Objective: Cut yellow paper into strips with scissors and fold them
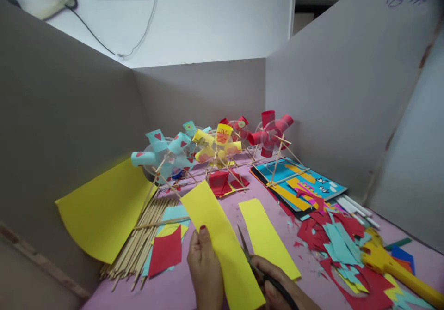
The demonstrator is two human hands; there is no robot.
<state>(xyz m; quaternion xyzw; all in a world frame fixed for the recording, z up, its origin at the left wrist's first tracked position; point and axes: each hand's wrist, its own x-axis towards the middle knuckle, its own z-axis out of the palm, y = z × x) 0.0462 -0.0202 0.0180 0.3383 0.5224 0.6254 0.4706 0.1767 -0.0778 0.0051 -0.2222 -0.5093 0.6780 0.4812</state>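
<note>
The yellow strip [222, 240] is pinched over the worktop [173, 288] in the grip of the left hand [204, 268]; scissors [250, 258] at its edge are clasped by the right hand [277, 288]. The cut could be skewed by slippage.

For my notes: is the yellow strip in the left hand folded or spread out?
Spread out. The yellow strip shows one flat layer without a crease; the left hand pinches its left edge.
</note>
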